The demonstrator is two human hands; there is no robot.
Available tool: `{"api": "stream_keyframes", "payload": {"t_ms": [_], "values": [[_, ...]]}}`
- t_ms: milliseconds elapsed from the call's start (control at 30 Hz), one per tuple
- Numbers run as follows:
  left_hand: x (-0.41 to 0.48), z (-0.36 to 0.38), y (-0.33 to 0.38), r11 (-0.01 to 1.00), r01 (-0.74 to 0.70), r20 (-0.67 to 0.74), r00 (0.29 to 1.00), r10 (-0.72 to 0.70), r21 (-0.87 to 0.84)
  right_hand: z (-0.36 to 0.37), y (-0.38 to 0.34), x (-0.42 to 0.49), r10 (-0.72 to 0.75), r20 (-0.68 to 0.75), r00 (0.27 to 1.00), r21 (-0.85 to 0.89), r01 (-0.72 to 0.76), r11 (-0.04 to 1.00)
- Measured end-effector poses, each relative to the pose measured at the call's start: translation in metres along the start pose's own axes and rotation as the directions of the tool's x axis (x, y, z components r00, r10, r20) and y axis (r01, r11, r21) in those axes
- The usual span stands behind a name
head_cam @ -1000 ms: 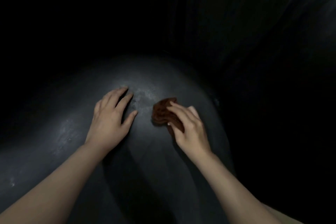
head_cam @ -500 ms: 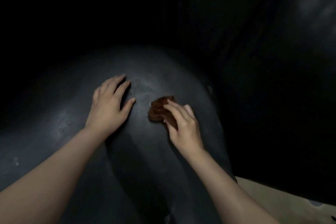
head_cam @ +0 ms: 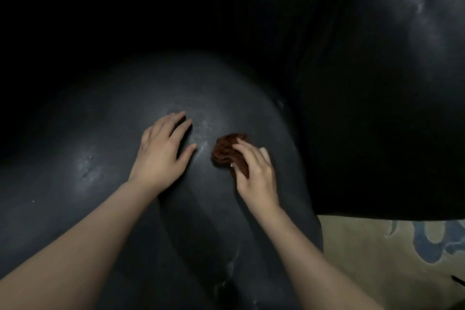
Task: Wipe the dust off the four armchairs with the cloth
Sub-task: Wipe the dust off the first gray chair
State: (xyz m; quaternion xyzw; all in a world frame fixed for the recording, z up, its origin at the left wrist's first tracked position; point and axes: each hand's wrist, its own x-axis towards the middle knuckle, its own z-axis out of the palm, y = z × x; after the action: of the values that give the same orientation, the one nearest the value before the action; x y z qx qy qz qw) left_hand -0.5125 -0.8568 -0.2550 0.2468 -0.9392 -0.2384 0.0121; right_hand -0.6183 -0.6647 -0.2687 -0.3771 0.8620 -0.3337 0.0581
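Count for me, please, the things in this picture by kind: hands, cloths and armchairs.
Hands: 2, the left hand and the right hand
Cloth: 1, brown
Armchair: 1, black; the dark bulk at right is too dim to tell, so it is not counted
Total: 4

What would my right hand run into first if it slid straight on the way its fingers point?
Probably only more armchair: the right hand, gripping the cloth, points up and slightly left across the dusty patch, seemingly passing right of the left hand. Depth is unclear.
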Motion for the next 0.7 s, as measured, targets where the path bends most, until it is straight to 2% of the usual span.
{"api": "stream_keyframes", "payload": {"t_ms": [67,100,200,233,300,400,467,500,533,567,633,667,700], "values": [[0.003,-0.001,-0.002,0.999,-0.032,0.022,0.999,0.032,0.002,-0.009,0.006,-0.005,0.052,-0.064,0.997,-0.013,-0.053,0.999],[0.006,-0.001,-0.004,0.999,-0.049,0.029,0.998,0.049,0.004,-0.013,0.010,-0.003,0.128,-0.134,0.983,-0.024,-0.132,0.991],[0.010,-0.001,-0.008,0.995,-0.099,0.050,0.994,0.099,-0.006,-0.018,0.022,0.007,0.420,-0.309,0.853,-0.008,-0.444,0.896],[0.011,-0.001,-0.010,0.993,-0.116,0.069,0.991,0.117,-0.009,-0.016,0.021,0.009,0.462,-0.330,0.824,-0.005,-0.491,0.871],[0.013,-0.001,-0.013,0.986,-0.164,0.103,0.981,0.164,-0.008,-0.006,0.009,0.006,0.442,-0.338,0.831,-0.031,-0.479,0.877],[0.020,-0.001,-0.016,0.975,-0.220,0.142,0.965,0.220,-0.013,0.007,-0.012,-0.008,0.364,-0.299,0.882,-0.059,-0.398,0.915],[0.026,-0.001,-0.015,0.967,-0.255,0.156,0.955,0.254,-0.014,0.006,-0.021,-0.018,0.376,-0.309,0.873,-0.038,-0.407,0.913],[0.031,-0.001,-0.013,0.961,-0.276,0.164,0.947,0.274,-0.013,0.005,-0.023,-0.022,0.410,-0.347,0.844,-0.022,-0.444,0.896],[0.035,-0.001,-0.012,0.955,-0.297,0.175,0.939,0.295,-0.014,0.003,-0.023,-0.026,0.467,-0.413,0.782,0.007,-0.510,0.860],[0.040,-0.001,-0.011,0.949,-0.314,0.190,0.931,0.311,-0.015,0.001,-0.024,-0.030,0.544,-0.496,0.676,0.055,-0.601,0.798],[0.050,-0.002,-0.008,0.941,-0.338,0.212,0.919,0.334,-0.017,-0.006,-0.023,-0.030,0.685,-0.629,0.367,0.211,-0.768,0.605],[0.055,-0.002,-0.007,0.935,-0.353,0.218,0.912,0.348,-0.016,-0.008,-0.021,-0.027,0.736,-0.642,0.217,0.300,-0.812,0.501],[0.061,-0.002,-0.006,0.929,-0.369,0.223,0.905,0.363,-0.015,-0.009,-0.019,-0.021,0.772,-0.628,0.098,0.369,-0.836,0.407]]}}
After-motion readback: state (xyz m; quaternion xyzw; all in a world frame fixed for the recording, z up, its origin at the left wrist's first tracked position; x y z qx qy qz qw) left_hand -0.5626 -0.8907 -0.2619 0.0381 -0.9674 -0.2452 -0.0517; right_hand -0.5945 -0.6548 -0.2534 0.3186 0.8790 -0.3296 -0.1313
